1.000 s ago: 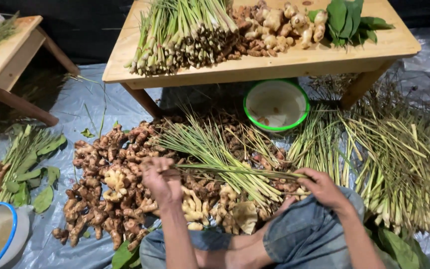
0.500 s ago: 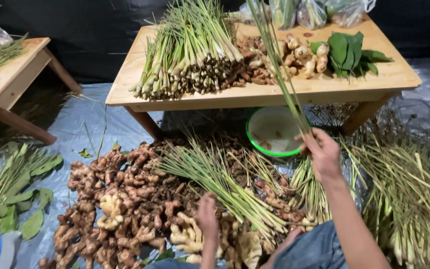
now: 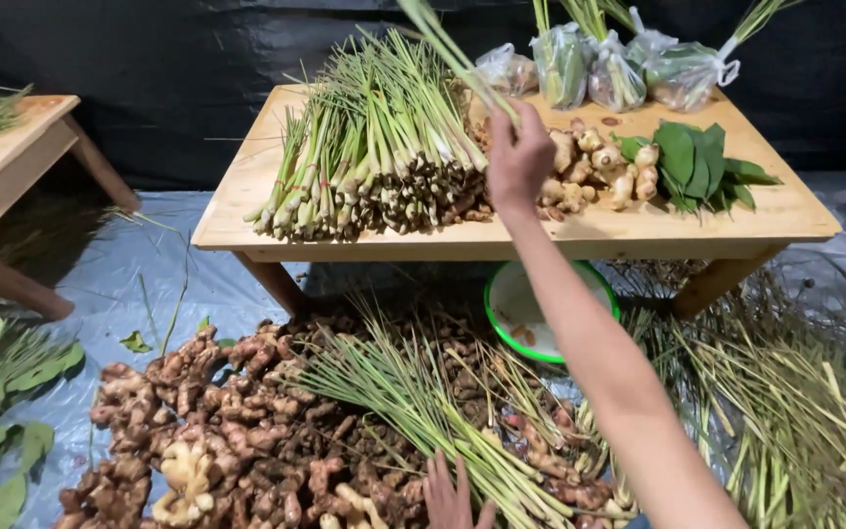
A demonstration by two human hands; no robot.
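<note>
My right hand [image 3: 519,157] is raised over the low wooden table [image 3: 247,186] and grips a thin bunch of lemongrass stalks [image 3: 447,44] that points up and to the left. Just left of it lies a large pile of trimmed lemongrass [image 3: 374,147] on the table. My left hand [image 3: 452,495] rests flat, fingers spread, on the floor heap of ginger roots [image 3: 237,431], beside loose lemongrass [image 3: 413,402] lying across the heap.
On the table are ginger pieces [image 3: 604,167], green leaves [image 3: 697,167] and several clear bags of greens [image 3: 619,64]. A green-rimmed bowl [image 3: 531,309] sits under the table. More lemongrass [image 3: 785,411] lies at right, leaves [image 3: 2,392] at left, a second table [image 3: 2,167] far left.
My right hand rose from the floor pile with the stalks and reached forward over the table. My left hand slid lower on the ginger heap. The view tilted up.
</note>
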